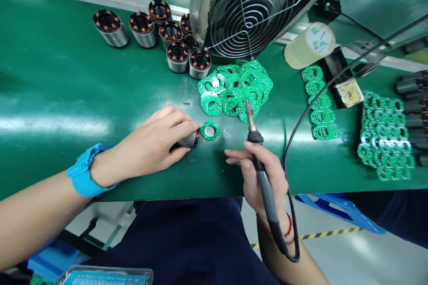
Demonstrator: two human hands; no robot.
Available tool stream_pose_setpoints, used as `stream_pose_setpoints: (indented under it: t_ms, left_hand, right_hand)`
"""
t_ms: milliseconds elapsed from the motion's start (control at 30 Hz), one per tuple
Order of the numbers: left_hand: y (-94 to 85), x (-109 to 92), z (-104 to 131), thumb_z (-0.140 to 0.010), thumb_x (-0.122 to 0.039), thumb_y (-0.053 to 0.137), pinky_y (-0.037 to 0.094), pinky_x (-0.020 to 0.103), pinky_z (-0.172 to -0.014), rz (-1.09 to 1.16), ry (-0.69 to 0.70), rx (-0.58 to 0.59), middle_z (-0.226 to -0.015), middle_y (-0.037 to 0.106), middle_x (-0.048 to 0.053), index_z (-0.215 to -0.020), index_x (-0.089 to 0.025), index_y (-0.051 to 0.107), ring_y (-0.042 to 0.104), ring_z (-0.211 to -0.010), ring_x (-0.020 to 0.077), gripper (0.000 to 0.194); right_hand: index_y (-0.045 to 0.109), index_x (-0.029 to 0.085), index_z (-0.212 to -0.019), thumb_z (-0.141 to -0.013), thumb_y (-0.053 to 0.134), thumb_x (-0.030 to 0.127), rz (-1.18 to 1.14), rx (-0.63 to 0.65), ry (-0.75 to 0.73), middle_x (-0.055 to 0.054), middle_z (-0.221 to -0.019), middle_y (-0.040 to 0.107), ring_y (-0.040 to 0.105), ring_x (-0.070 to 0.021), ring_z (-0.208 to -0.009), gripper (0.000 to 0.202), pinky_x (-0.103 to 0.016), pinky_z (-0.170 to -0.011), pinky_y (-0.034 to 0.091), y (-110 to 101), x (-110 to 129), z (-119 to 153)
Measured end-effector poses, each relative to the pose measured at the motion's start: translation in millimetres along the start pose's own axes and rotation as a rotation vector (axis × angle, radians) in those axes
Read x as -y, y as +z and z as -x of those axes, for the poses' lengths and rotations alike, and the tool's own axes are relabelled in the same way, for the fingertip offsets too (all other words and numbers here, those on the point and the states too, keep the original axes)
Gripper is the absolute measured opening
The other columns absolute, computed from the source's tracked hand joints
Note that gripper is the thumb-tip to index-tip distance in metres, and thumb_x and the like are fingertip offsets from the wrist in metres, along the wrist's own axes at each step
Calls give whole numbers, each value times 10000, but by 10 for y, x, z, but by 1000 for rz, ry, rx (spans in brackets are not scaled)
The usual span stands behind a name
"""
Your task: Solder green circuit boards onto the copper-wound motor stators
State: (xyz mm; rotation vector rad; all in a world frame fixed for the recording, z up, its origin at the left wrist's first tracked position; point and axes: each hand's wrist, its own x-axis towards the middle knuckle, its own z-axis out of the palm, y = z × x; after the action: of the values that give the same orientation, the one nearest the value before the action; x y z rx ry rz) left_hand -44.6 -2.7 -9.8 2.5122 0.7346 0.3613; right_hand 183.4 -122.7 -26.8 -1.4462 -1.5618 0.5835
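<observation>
My left hand (pixel 160 140), with a blue strap at the wrist, is closed around a metal stator (pixel 189 139) lying on its side on the green table. Against the stator's coil end rests a green ring-shaped circuit board (pixel 210 130). My right hand (pixel 264 173) holds a soldering iron (pixel 266 187) like a pen, its tip pointing up and away over the edge of a loose heap of green boards (pixel 234 84). The iron's tip is apart from the stator. My left fingers partly hide the stator.
Several upright stators (pixel 144 38) stand at the back left, beside a fan (pixel 249 24). A tape roll (pixel 309 45), a sponge holder (pixel 349 92) and stacked boards (pixel 384 138) lie right. The iron's black cable (pixel 302 118) loops beside my right hand.
</observation>
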Motion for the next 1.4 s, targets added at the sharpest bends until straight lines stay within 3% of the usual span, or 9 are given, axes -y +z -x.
stream_pose_setpoints:
  t_ms: [167, 333, 433, 633, 800, 900, 967, 1233, 1400]
  left_hand:
    - [-7, -54, 32, -867, -310, 624, 495, 367, -837, 168, -195, -32, -1049, 659, 86, -1150, -153, 570, 602, -965, 240, 328]
    - [71, -131, 93, -828, -340, 692, 525, 370, -957, 578, -315, -72, -1212, 644, 89, -1369, -218, 383, 640, -1111, 233, 635]
    - [125, -137, 87, -843, -307, 673, 525, 368, -986, 729, -337, -43, -1226, 647, 80, -1414, -245, 303, 648, -1120, 214, 683]
    - [103, -78, 65, -880, -221, 607, 485, 453, -966, 317, -247, 30, -1255, 612, 118, -1310, -189, 452, 574, -1144, 272, 458]
    - [-58, 65, 101, -865, -149, 560, 454, 410, -916, 204, -195, 83, -1148, 613, 96, -1256, -174, 507, 549, -1055, 247, 396]
    - [-143, 144, 98, -898, -165, 504, 448, 329, -827, 279, -180, 130, -922, 627, 35, -968, -179, 597, 567, -907, 195, 117]
    - [-170, 163, 81, -917, -183, 474, 437, 285, -760, 359, -188, 121, -832, 612, 11, -844, -184, 588, 567, -826, 164, 135]
    - [-104, 111, 8, -830, -340, 578, 409, 230, -590, 833, -479, 51, -685, 585, -28, -770, -177, 574, 512, -628, 109, 174]
    - [-89, 87, -36, -801, -330, 609, 420, 227, -580, 867, -514, 18, -666, 588, -28, -750, -169, 584, 504, -618, 103, 171]
  right_hand:
    - [559, 272, -1233, -906, 633, 209, 102, 2, 158, -17, -968, 743, 746, -168, -827, 341, -326, -776, 628, 111, 50, -128]
    - [524, 290, -1239, -870, 659, 205, -39, -128, 202, 18, -937, 682, 690, -121, -741, 401, -271, -705, 602, 324, 144, -220]
    - [504, 284, -1240, -897, 625, 197, -120, -191, 199, 19, -888, 679, 697, -137, -790, 374, -297, -764, 596, 382, 175, -278]
    - [545, 268, -1223, -905, 582, 165, -28, 180, 18, 29, -827, 624, 633, -126, -687, 336, -267, -658, 561, 300, 179, -478]
    - [468, 259, -1370, -922, 620, 272, 393, 92, -241, -72, -955, 679, 637, -237, -817, 473, -383, -712, 549, 349, 246, -421]
    - [453, 251, -1394, -929, 622, 315, 453, 136, -298, -110, -1020, 692, 640, -264, -854, 499, -399, -719, 537, 404, 251, -369]
    - [467, 259, -1387, -939, 605, 298, 399, 219, -286, -100, -1031, 698, 649, -260, -877, 470, -397, -743, 538, 413, 229, -389]
    - [432, 295, -1393, -934, 593, 198, 56, 446, -170, -80, -1279, 664, 630, -238, -1193, 496, -439, -989, 528, 338, 105, -529]
    - [354, 282, -1455, -907, 603, 184, 101, 371, -300, -109, -1378, 631, 559, -272, -1304, 610, -529, -1066, 466, 368, 126, -491]
